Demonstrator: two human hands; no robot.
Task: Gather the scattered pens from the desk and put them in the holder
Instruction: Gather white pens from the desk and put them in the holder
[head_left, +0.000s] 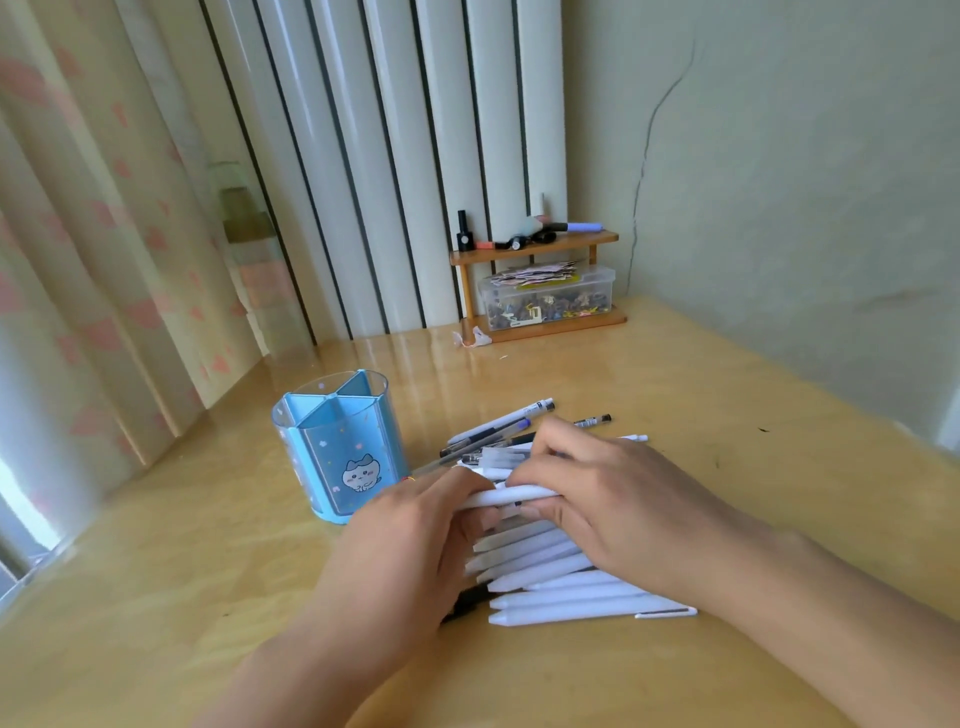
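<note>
no legible text anywhere

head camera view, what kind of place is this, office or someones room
Most likely a desk in someone's bedroom or home study, not an office: a wooden desk by a floral curtain, a blue cartoon-cat pen holder, and a small wooden shelf of odds and ends.

White pens (561, 587) are fanning pale across the honey-yellow desk (727, 415), darker black-and-clear ones (498, 423) lying behind. The holder (337, 447) is showing sky blue with a white cartoon cat and tiny stars. Cream curtain (93, 234) is carrying pink heart prints; the wall (805, 182) is glowing pale green.
</note>
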